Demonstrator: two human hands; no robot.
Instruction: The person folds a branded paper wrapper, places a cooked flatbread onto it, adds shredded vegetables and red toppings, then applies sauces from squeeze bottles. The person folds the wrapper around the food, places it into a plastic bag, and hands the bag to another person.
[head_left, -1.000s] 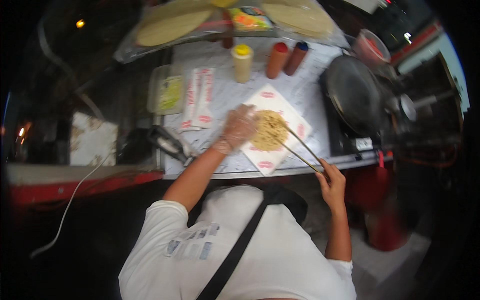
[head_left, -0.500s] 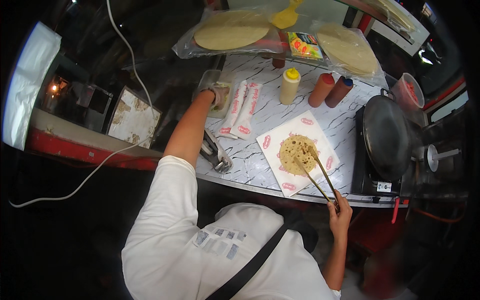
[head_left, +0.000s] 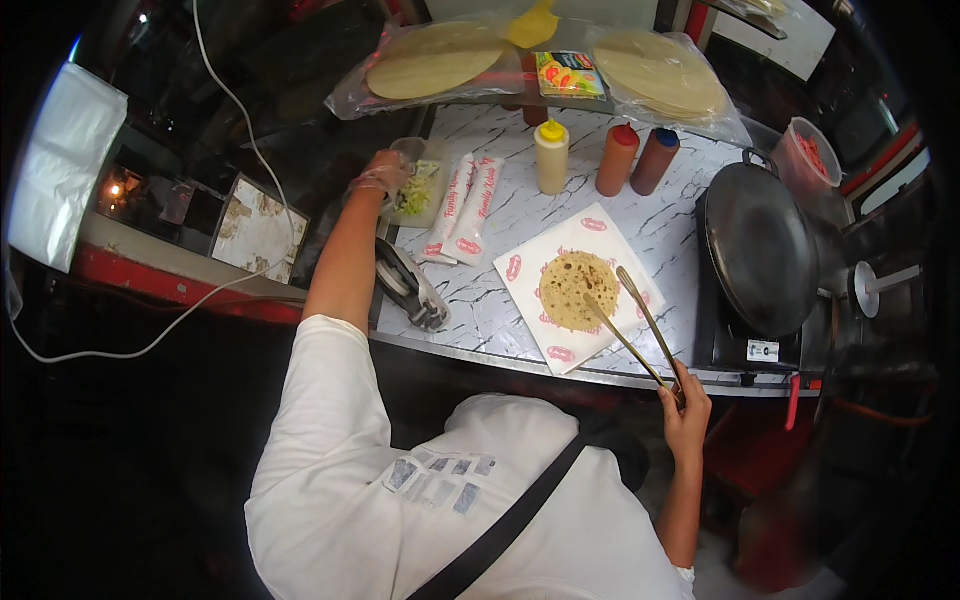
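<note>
My right hand (head_left: 686, 408) grips metal tongs (head_left: 650, 365) by their handle end. The tongs' arms are spread: one tip rests on a round browned flatbread (head_left: 575, 290), the other lies just past its right edge. Beneath the flatbread is a square sheet of white printed paper (head_left: 610, 235). My left hand (head_left: 382, 173), in a clear plastic glove, is at the left side of a clear tub (head_left: 432, 172) holding shredded lettuce (head_left: 415, 200). Its fingers are bunched and blurred, so what they hold, if anything, cannot be made out.
Two long white paper packets (head_left: 470, 210) lie beside the tub. Nearer is a metal and black tool (head_left: 410, 285). Sauce bottles (head_left: 551, 157) stand farther back, with bagged flatbreads (head_left: 660, 75) on a shelf behind. At right, a dark pan (head_left: 760, 250) sits on a stove.
My left hand has moved from inside the tub to its left side, uncovering the lettuce. One tong tip has shifted off the flatbread to its right; my right hand keeps its grip.
</note>
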